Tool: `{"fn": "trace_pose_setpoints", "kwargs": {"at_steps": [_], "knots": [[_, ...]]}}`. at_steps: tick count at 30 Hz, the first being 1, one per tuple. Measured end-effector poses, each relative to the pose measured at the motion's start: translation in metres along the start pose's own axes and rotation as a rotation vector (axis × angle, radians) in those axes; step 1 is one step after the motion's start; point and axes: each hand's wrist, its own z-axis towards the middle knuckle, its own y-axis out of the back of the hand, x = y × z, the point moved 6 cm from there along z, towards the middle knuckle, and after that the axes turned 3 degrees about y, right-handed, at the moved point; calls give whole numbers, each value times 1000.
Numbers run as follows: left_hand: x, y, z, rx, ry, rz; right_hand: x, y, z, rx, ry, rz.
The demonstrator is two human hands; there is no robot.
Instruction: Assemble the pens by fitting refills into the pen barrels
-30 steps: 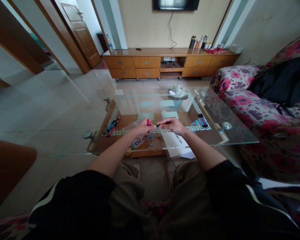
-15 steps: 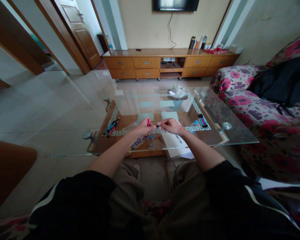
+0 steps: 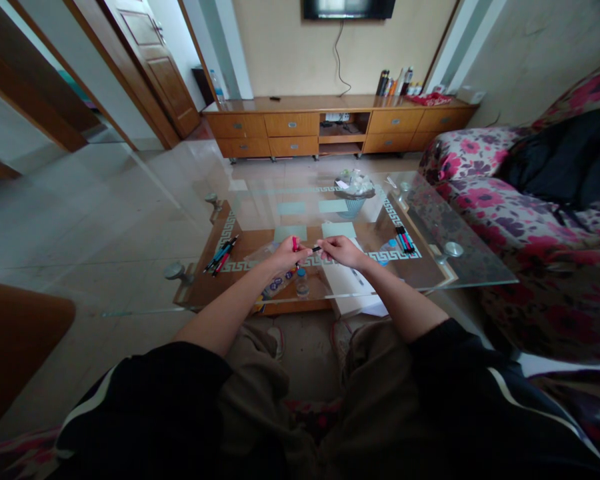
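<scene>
My left hand (image 3: 289, 255) is closed over the glass table, a pink-red pen piece (image 3: 295, 244) standing up out of its fingers. Between the two hands a short black pen part (image 3: 316, 249) bridges the gap. My right hand (image 3: 342, 251) pinches the right end of that black part between thumb and fingertips. Fingers hide whether the pink and black pieces join. To the left lies a loose bunch of pens (image 3: 221, 255) in black, blue and red. On the right, several more pens (image 3: 405, 241) lie side by side.
Under the glass tabletop (image 3: 470, 263) are plastic bottles (image 3: 303, 283), a white box (image 3: 347, 287) and papers. A filled waste basket (image 3: 353, 203) stands beyond. A flowered sofa (image 3: 485, 200) with a black bag (image 3: 565, 160) borders the right; a wooden TV cabinet (image 3: 293, 125) lines the wall.
The hands stay almost in place. More of the black part shows between the fingertips now, and the whole view has shifted slightly.
</scene>
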Motion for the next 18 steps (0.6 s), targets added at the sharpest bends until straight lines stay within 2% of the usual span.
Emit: {"fn": "trace_pose_setpoints", "kwargs": {"at_steps": [3, 6, 8, 10, 12, 14, 16, 18], "knots": [[2, 2, 0, -35, -18, -33, -8, 0, 0, -21, 16, 197], [6, 0, 1, -14, 0, -43, -17, 0, 3, -64, 13, 345], [9, -2, 2, 5, 25, -53, -24, 6, 7, -138, -16, 419], [12, -2, 1, 12, 52, -69, -34, 21, 8, -282, -67, 413], [16, -1, 0, 26, 91, -101, -46, 45, 4, -458, -157, 246], [19, -1, -2, 44, 139, -141, -57, 69, -5, -567, -280, -73], [20, -1, -3, 50, 176, -175, -64, 87, -14, -589, -387, -399], [21, 0, -2, 25, 183, -182, -71, 96, -20, -556, -448, -570]]}}
